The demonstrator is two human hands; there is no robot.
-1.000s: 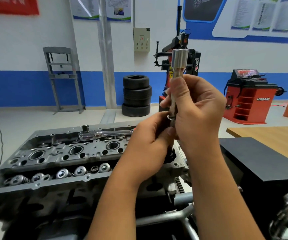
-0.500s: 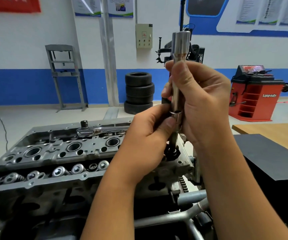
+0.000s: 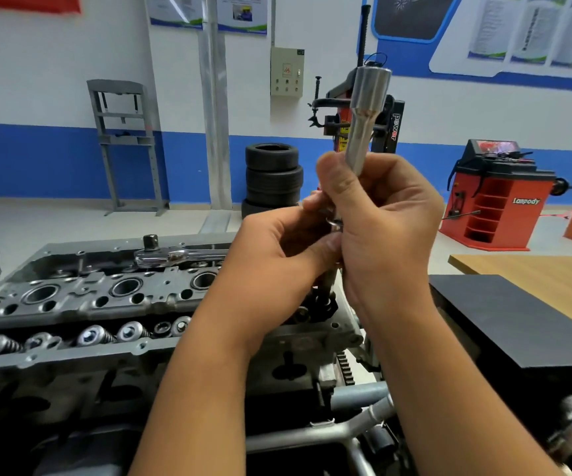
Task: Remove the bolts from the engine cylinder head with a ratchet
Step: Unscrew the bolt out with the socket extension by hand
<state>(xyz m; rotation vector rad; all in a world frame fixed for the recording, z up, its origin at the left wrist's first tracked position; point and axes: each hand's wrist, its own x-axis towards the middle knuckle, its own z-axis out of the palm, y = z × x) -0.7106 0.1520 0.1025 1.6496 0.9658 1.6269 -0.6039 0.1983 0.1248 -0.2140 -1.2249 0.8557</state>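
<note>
Up above the cylinder head (image 3: 71, 304), right hand (image 3: 391, 228) grips the long socket (image 3: 363, 121); left hand (image 3: 277, 255) seemingly pinches a bolt below; ratchet (image 3: 178, 256) lies aside

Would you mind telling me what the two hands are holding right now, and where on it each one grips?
The right hand grips the long socket around its lower shaft; the left hand pinches the bolt just below it.

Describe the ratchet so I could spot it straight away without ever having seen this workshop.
Find the grey engine cylinder head at lower left. Along its far edge, just left of the person's left hand, lies the ratchet. It is the one bright chrome bar there, with a dark square drive stub sticking up at its left end.
</note>
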